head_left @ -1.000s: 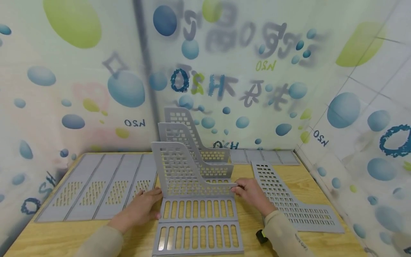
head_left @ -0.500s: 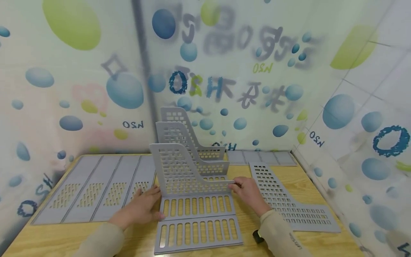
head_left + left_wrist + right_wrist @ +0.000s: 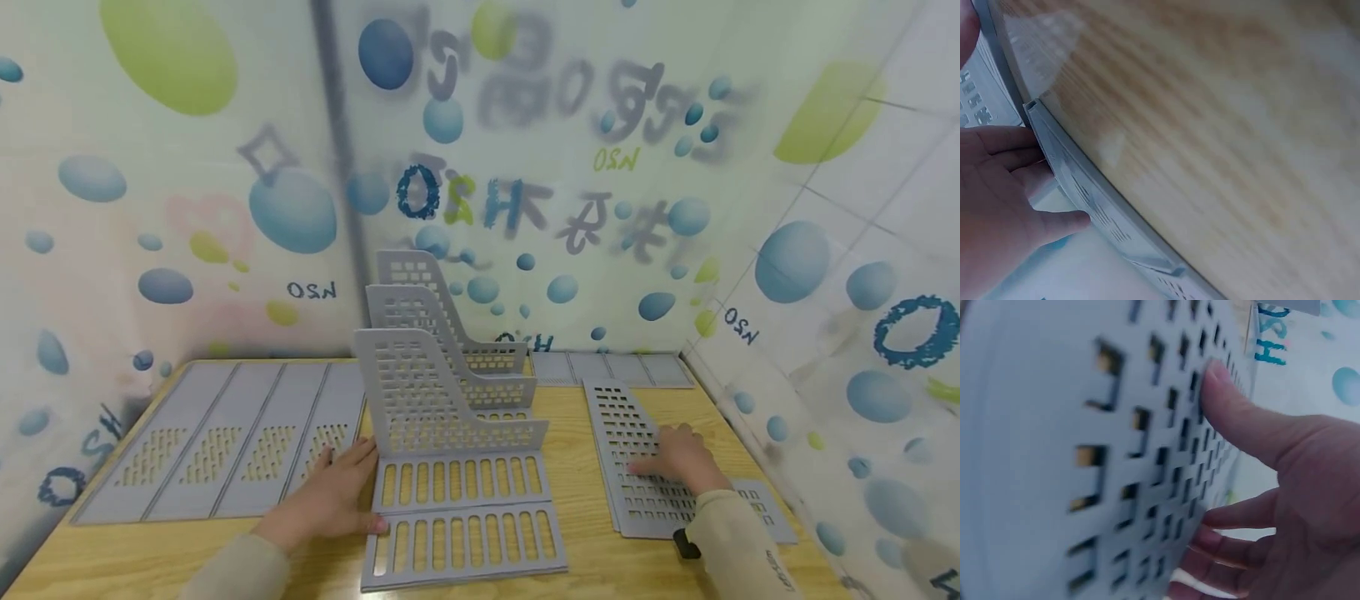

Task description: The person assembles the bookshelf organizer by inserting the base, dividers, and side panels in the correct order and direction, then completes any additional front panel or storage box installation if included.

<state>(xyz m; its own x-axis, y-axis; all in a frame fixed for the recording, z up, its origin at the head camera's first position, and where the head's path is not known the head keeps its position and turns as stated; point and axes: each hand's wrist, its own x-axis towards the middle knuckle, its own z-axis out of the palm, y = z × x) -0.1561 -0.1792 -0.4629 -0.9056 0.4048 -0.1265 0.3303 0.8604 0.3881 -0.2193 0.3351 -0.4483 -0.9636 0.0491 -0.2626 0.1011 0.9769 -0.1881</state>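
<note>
A partly assembled grey plastic file rack stands mid-table in the head view, with three perforated, stepped dividers upright. Slotted base sections extend from it toward me. My left hand rests along the rack's left side, fingers extended at its edge and thumb at a base corner. To the right, my right hand holds a loose perforated side panel by its sloped edge. In the right wrist view the thumb presses the panel's face, while the fingers reach behind its edge. Another panel shows beneath it.
Joined grey panels with slanted slots lie flat on the wooden table at left. A smaller strip of joined panels lies at the back right. Patterned curtain walls enclose the table's back and sides.
My right hand has let go of the front divider's right end and moved right to the loose perforated panel, taking its edge. The left hand has stayed at the rack's left side.
</note>
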